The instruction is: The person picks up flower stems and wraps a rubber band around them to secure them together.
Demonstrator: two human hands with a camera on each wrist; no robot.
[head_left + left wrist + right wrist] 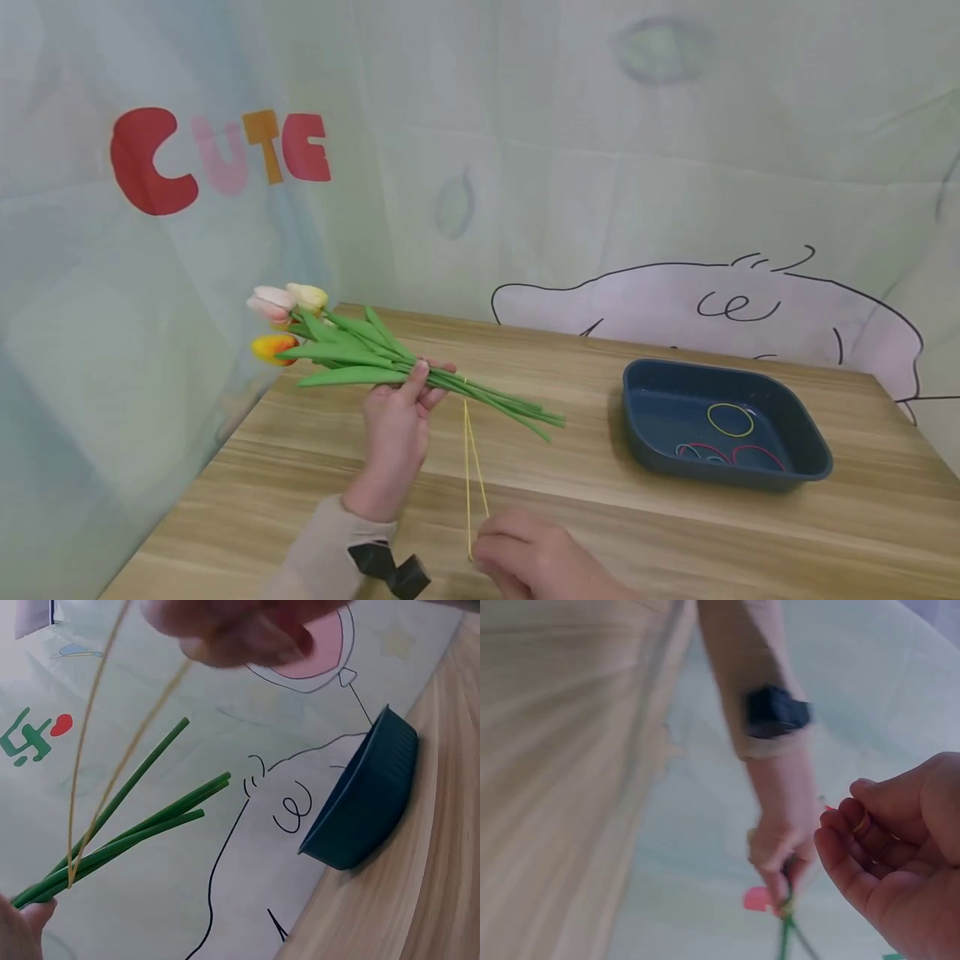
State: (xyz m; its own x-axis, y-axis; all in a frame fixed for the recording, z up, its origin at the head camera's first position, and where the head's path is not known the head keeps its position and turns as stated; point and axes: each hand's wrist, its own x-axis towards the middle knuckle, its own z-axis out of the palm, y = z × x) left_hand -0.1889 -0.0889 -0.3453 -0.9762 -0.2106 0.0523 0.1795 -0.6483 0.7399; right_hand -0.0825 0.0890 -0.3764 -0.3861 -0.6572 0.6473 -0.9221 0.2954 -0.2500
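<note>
My left hand (396,433) grips a bunch of tulips (352,354) by the green stems, thumb on top. Pink, pale yellow and orange-yellow heads point left, and the stem ends point right. A thin yellow rubber band (467,467) loops round the stems just right of that hand. It is stretched down toward the front in two long strands. At its other end my right hand (536,546) holds it with curled fingers. In the right wrist view, a bit of the band (863,823) shows at the fingers. The left wrist view shows the band round the stems (142,834).
A dark blue tray (720,473) stands on the wooden table (562,492) at the right. Inside lie a yellow band (731,405) and several red and pale ones. A printed cloth (420,100) hangs behind and along the left side.
</note>
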